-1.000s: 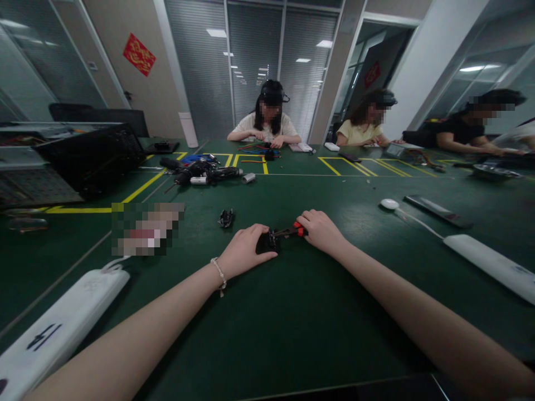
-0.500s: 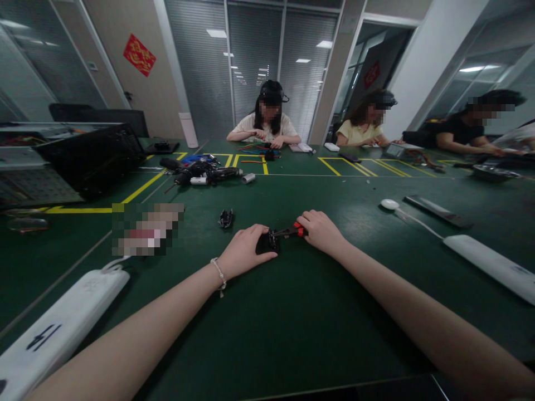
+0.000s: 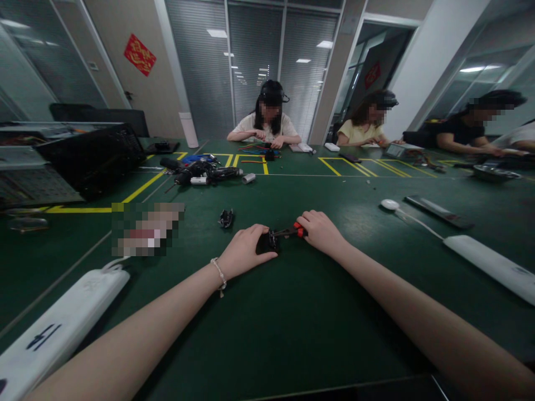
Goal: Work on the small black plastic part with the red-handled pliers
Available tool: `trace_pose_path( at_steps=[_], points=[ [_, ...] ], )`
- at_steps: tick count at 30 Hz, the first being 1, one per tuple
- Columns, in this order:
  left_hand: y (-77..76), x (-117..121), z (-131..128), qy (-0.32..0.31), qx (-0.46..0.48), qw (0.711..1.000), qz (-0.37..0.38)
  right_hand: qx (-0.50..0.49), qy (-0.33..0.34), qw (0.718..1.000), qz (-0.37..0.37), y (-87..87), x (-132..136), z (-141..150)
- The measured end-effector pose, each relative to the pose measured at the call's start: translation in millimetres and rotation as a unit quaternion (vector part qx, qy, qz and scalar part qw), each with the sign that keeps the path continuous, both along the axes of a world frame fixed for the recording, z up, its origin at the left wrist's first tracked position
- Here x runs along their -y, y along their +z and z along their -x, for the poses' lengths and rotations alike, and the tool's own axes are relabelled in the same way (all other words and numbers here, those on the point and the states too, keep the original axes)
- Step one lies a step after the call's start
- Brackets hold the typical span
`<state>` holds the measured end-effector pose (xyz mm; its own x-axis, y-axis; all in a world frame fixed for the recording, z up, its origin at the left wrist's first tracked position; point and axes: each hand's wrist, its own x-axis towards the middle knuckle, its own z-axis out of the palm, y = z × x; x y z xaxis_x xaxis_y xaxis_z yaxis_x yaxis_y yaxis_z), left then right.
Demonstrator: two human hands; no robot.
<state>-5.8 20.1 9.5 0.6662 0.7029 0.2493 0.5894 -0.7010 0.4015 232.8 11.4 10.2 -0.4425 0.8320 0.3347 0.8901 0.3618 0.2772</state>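
Left hand — thumb and fingers partly spread, gripping black part between their tips. Right hand — fingers curled closed round red-handled pliers, nose reaching part's side facing right fingers; bite unclear. Brace part low with your left fingertips, clear of nose; squeeze gently, since twisting could slip or crack edge.

Black pen on white, gold on red.
The white power strip near the bench's left edge bears marks like "14"; gold characters on both red signs are too blurred.
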Motion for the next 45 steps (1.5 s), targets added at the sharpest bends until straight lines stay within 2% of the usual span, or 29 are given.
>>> trace_pose_path(
  at_steps=[20, 45],
  points=[
    [2.9, 0.0, 0.6, 0.003, -0.003, 1.0, 0.019, -0.011, 0.0, 1.0, 0.003, -0.4, -0.1, -0.5],
    [-1.3, -0.7, 0.4, 0.0, 0.005, 1.0, 0.001, 0.002, 0.001, 1.0, -0.008, 0.3, 1.4, 1.9]
  ],
)
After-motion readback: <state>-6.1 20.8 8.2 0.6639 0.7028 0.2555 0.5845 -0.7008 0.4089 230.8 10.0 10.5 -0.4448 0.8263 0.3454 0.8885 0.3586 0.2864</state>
